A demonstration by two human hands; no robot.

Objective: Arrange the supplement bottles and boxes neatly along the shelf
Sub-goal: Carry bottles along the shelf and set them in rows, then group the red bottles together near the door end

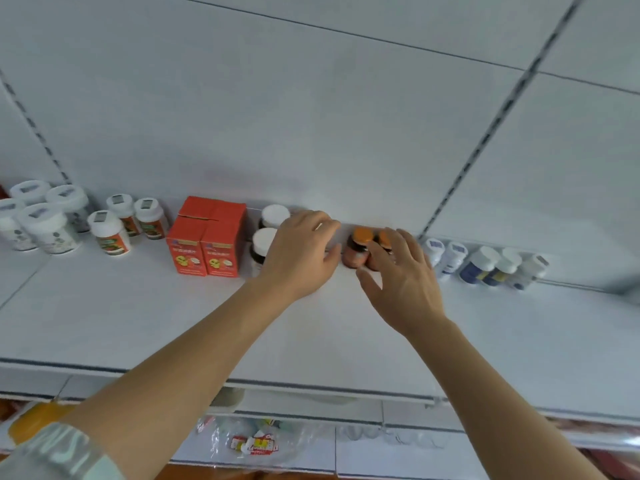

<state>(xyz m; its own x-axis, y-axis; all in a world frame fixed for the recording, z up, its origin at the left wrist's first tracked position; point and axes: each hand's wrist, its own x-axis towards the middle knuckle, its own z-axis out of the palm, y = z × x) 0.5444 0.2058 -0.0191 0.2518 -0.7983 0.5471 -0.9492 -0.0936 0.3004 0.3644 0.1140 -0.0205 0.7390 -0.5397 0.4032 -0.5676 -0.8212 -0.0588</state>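
Note:
Along the back of the white shelf [138, 306] stands a row of supplements. My left hand [301, 254] lies with relaxed fingers against two white-capped dark bottles [265, 244], just right of the red boxes [204, 244]. My right hand [398, 268] reaches with spread fingers over two orange-capped bottles [358, 247]; its fingertips touch the right one, partly hiding it. Neither hand clearly grips anything.
White-lidded jars [41, 216] and smaller white bottles [117, 226] fill the left end. Blue-labelled white bottles [485, 265] lean at the right. A slotted upright [485, 133] runs up the back wall. Below the shelf edge [311, 389] lies a plastic bag with packets [256, 445].

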